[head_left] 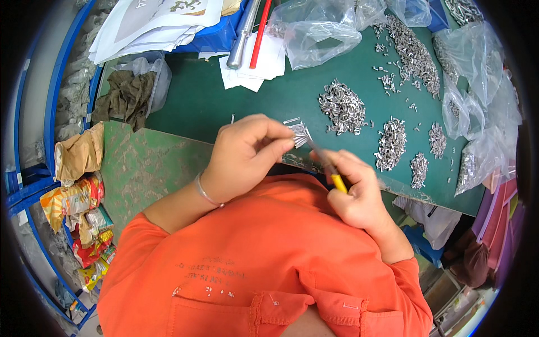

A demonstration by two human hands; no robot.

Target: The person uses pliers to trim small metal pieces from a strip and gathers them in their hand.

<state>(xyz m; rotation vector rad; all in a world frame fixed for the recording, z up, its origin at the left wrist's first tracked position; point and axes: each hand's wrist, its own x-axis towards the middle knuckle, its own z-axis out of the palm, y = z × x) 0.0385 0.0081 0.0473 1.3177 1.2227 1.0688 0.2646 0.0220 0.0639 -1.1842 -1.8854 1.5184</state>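
My left hand point(247, 149) is closed, thumb and forefinger pinched at the table's near edge on a small silver metal piece. Just beyond the fingertips lie several slim silver metal strips point(298, 132); whether some of them are also in the pinch is hard to make out. In my right hand point(359, 191), closed around the grip, are yellow-handled pliers point(339, 182). Their dark jaws point up and left, close to the strips. Beyond the hands, a heap of small curved silver metal pieces point(341, 106) sits on the green table point(193, 101).
Smaller heaps of metal pieces point(391, 143) lie to the right, near clear plastic bags point(477, 84). At the back are a red rod point(261, 33), a metal rod point(242, 42) and papers point(163, 22) over a blue bin. A plastic tub point(160, 84) with brown cloth stands left.
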